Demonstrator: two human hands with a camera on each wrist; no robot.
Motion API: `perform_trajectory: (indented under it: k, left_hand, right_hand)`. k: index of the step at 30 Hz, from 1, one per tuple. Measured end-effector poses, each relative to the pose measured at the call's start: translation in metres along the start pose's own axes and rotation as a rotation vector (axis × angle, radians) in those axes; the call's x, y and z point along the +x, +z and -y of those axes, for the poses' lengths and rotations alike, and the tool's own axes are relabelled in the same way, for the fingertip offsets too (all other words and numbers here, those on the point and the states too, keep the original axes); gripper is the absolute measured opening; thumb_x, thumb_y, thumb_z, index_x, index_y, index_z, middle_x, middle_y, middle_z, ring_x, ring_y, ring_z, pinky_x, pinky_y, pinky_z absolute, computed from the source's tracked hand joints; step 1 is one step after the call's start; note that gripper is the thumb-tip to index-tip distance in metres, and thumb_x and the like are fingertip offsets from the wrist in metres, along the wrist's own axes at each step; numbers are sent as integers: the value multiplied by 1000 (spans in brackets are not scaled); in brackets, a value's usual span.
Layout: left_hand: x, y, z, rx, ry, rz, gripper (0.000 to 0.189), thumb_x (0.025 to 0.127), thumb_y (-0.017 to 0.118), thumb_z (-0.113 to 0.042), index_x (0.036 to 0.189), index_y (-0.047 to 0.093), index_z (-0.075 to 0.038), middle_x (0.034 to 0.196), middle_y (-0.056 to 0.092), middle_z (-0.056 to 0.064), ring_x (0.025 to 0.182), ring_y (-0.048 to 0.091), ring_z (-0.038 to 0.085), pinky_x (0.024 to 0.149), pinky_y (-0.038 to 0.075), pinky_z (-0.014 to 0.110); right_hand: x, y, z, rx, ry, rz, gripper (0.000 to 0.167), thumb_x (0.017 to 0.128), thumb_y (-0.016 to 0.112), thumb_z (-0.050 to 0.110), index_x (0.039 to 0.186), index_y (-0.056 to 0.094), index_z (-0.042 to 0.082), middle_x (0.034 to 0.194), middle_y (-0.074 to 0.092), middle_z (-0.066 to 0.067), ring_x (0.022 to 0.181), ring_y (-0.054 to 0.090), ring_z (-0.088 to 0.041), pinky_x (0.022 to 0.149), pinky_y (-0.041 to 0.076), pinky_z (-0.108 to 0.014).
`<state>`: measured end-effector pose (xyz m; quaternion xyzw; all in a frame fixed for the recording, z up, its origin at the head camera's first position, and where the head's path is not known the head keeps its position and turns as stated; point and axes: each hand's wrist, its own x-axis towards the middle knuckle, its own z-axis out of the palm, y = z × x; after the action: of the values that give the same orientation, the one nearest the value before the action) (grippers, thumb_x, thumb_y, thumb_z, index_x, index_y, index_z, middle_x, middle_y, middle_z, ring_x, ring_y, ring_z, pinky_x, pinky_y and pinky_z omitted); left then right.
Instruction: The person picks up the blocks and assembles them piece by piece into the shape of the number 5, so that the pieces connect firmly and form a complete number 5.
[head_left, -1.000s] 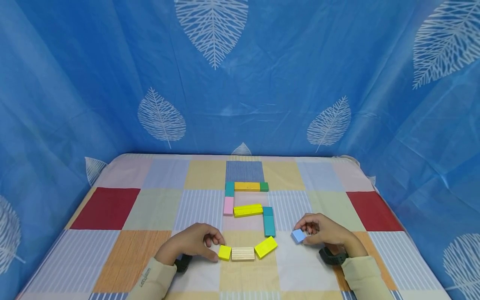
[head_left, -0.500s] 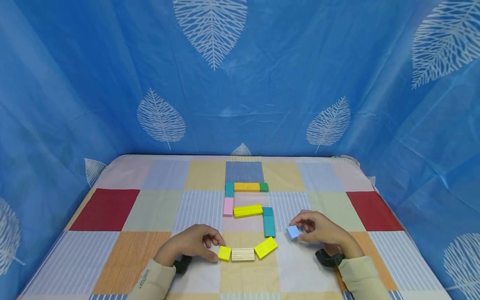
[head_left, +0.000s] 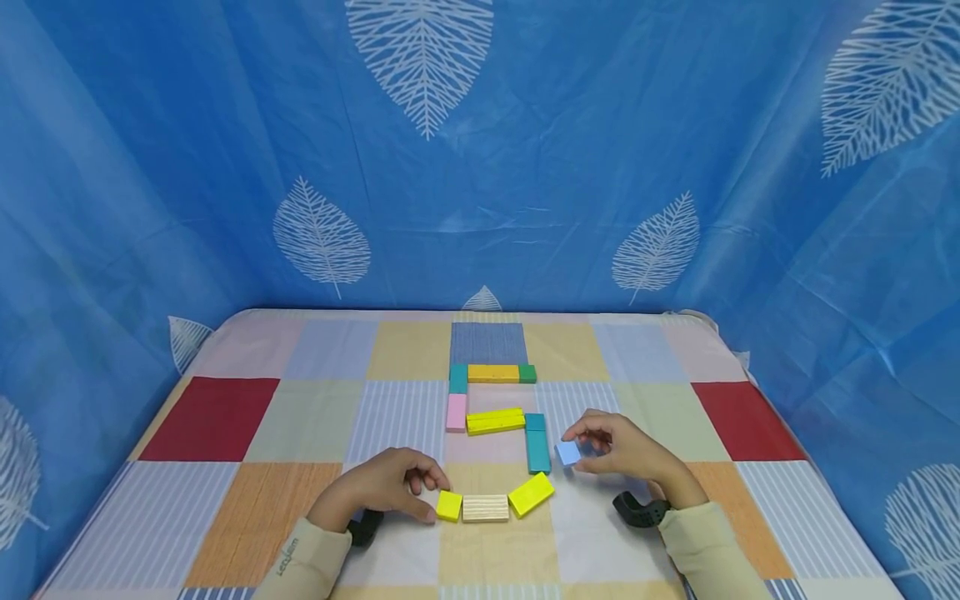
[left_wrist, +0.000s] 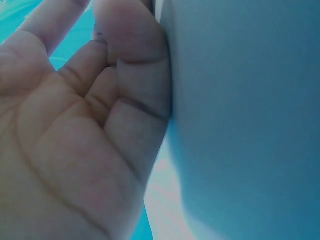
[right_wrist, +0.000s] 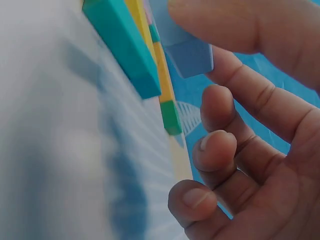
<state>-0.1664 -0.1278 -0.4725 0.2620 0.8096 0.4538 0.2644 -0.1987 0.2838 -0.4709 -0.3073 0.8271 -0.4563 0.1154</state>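
Between thumb and fingertips my right hand pinches a light blue block, just right of the teal blocks. In the right wrist view the blue block appears raised off the cloth, its upper part cut off by the frame. My left hand rests on the table, fingers loosely bent, its thumb and index tips beside a yellow cube. Whether they touch the cube is unclear. The left wrist view shows the left palm with nothing in it.
Right of the cube lie a striped wooden block and a tilted yellow block. Farther back are a pink block, a yellow bar, an orange bar and a green block. Blue curtains surround the patchwork cloth.
My right hand has carried the light blue block leftward and slightly away from me, closer to the teal blocks. The left hand has stayed still.
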Motion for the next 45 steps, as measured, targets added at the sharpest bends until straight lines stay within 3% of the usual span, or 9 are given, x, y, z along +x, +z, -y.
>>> perform_trajectory:
  k: [14, 26, 36, 45]
  left_hand:
    - [-1, -2, 2, -11, 19, 15, 24, 88, 88, -4, 110, 78, -5, 93, 65, -6, 76, 51, 5, 73, 47, 25]
    - [1, 1, 1, 19, -7, -24, 23, 84, 90, -3, 103, 79, -9, 88, 61, -6, 72, 49, 6, 71, 45, 25]
    - [0, 2, -1, 21, -21, -27, 23, 84, 91, -2, 102, 79, -9, 87, 61, -6, 72, 48, 6, 70, 44, 25]
    - [0, 2, 0, 13, -26, -25, 25, 84, 90, -2, 105, 79, -9, 89, 61, -5, 73, 49, 7, 72, 44, 26]
  right_hand:
    - [20, 17, 9, -8, -41, 21, 27, 91, 85, 4, 116, 77, 0, 90, 60, -14, 71, 48, -28, 65, 40, -27]
    - [33, 30, 12, 1, -108, 30, 24, 92, 83, 3, 116, 77, -1, 86, 56, -15, 70, 47, -31, 64, 40, -27]
    - [47, 43, 22, 7, -96, 24, 27, 89, 87, 4, 114, 79, -2, 83, 54, -12, 73, 47, -31, 66, 39, -26]
    - [61, 57, 31, -17, -90, 24, 24, 90, 87, 6, 112, 78, 0, 88, 62, -10, 71, 48, -20, 67, 40, -25]
